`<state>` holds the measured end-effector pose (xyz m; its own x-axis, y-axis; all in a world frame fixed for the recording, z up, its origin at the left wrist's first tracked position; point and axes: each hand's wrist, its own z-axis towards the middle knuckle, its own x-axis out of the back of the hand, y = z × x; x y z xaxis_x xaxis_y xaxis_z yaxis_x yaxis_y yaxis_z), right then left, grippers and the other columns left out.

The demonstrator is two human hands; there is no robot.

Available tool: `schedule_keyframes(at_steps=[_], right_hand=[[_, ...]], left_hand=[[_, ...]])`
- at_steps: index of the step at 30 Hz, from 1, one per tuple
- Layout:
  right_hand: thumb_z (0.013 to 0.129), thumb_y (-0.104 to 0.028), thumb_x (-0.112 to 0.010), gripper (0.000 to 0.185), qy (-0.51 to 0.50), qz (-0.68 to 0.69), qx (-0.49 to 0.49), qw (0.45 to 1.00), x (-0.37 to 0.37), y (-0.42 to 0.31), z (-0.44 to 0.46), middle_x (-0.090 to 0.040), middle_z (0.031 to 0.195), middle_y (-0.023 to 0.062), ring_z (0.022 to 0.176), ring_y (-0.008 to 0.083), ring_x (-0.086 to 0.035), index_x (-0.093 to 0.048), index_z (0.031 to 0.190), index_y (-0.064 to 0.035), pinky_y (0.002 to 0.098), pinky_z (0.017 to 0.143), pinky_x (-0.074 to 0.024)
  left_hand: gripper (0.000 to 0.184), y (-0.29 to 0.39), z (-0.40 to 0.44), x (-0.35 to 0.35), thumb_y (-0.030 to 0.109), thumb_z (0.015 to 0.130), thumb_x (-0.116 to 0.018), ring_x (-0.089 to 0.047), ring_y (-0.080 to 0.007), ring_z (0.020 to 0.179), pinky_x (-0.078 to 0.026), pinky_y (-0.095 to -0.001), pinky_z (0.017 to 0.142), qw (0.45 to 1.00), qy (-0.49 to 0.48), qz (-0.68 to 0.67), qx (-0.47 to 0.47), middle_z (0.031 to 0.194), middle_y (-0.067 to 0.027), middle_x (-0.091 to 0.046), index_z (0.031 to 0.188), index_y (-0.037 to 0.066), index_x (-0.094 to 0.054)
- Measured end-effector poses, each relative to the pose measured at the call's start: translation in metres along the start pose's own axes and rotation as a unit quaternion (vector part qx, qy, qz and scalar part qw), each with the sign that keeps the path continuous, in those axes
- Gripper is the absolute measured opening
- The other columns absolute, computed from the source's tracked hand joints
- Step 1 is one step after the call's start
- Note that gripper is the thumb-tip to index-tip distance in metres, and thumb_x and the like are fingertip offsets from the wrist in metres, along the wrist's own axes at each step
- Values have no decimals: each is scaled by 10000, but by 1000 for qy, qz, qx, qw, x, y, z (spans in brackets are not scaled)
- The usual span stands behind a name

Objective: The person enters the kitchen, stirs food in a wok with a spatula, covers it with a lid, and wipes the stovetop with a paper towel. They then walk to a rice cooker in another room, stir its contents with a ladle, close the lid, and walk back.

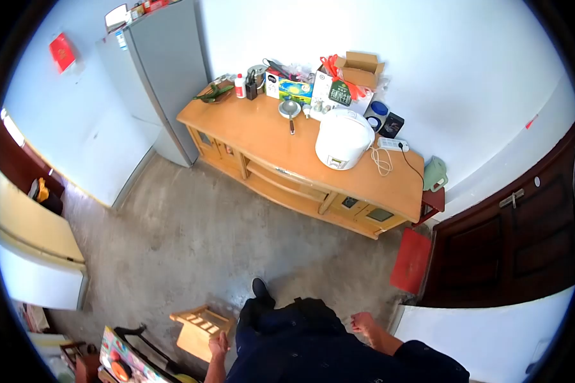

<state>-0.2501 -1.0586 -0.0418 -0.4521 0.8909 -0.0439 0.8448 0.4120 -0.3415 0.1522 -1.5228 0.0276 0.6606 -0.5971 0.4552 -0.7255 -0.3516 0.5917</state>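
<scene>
My left hand (219, 345) hangs low at my side, its fingers curled in, with no object showing in it. In the view it overlaps the edge of a small wooden chair (195, 339); whether it touches the chair I cannot tell. On the other side of my body, my right hand (363, 323) is held with bent, closed fingers over the grey floor, apart from any object. Ahead stands a long wooden cabinet (268, 137). On its top are a white rice cooker (344, 140) and a strainer (290, 110) with a dark handle.
A grey refrigerator (166, 70) is left of the cabinet. Boxes (342, 89), a white bottle (239, 86) and a power strip (393, 144) line the cabinet's back. A red mat (411, 260) lies by the dark door (501, 236). A colourful-topped table (124, 360) is lower left.
</scene>
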Motion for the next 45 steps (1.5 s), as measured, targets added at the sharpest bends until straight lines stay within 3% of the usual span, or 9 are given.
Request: schedule_keyframes(at_steps=[4,8,10,16,24,28,38,42,45], right_hand=[[903,-151,-642,162,114,-12,-5,993,-104,-46,-75,-606,703,94,594,197,-596,-600,812,-25,357,497,-486],[903,-174,-637,170,77,-241,189,949,-126,-67,-64,-621,728,100,623,205,-622,-630,869,-8,373,559,-539],[908,-211,-631,210,142,18,3,990,-135,-94,-50,-626,724,101,623,214,-629,-648,912,-2,387,585,-565],[922,-248,-606,233,205,88,-15,975,-142,-183,-27,-646,743,98,622,228,-632,-664,941,-23,399,591,-579],[957,-253,-585,252,30,-3,173,984,-166,-400,63,-667,861,80,753,180,-645,-660,1040,-27,317,663,-546],[948,-339,-638,367,-18,-44,277,960,-242,-550,88,-664,995,58,880,146,-626,-641,1150,-33,301,724,-521],[814,-428,-716,644,201,-115,332,914,-369,-752,201,-623,1222,194,1128,306,-606,-583,1238,38,406,943,-472],[804,-408,-733,546,210,-151,311,915,-382,-795,230,-668,1055,171,917,269,-659,-619,1108,31,383,820,-528],[843,-399,-716,417,-11,-58,237,970,-385,-817,231,-659,831,102,646,190,-622,-619,957,-9,328,593,-517]], left_hand=[[549,50,107,30,509,948,-541,-631,-200,531,-497,-376,554,919,-42,274,-280,551,-95,-617,729,34,-706],[538,195,193,26,498,946,-524,-663,-247,592,-514,-385,612,944,-59,269,-184,592,-120,-646,710,51,-708],[535,238,234,19,494,942,-520,-691,-290,644,-528,-399,648,934,-67,279,-215,635,-147,-668,710,54,-718],[523,363,260,-28,499,946,-519,-666,-207,584,-513,-359,609,943,-65,252,-208,600,-79,-665,702,82,-720],[545,370,241,-64,512,939,-481,-670,-211,598,-525,-360,666,966,-99,237,-39,620,-79,-683,760,68,-742],[523,380,216,-53,466,950,-530,-666,-174,566,-530,-320,584,933,-97,338,-78,629,-77,-688,741,26,-720],[495,436,265,-29,398,964,-576,-627,-179,507,-515,-303,494,984,-80,161,19,607,-113,-644,733,-32,-666],[497,462,319,-21,392,975,-568,-604,-174,481,-488,-295,470,993,-52,95,43,591,-122,-640,719,-25,-652],[509,484,357,-11,413,973,-564,-599,-164,479,-483,-295,486,989,-72,125,-20,572,-105,-635,710,-11,-665]])
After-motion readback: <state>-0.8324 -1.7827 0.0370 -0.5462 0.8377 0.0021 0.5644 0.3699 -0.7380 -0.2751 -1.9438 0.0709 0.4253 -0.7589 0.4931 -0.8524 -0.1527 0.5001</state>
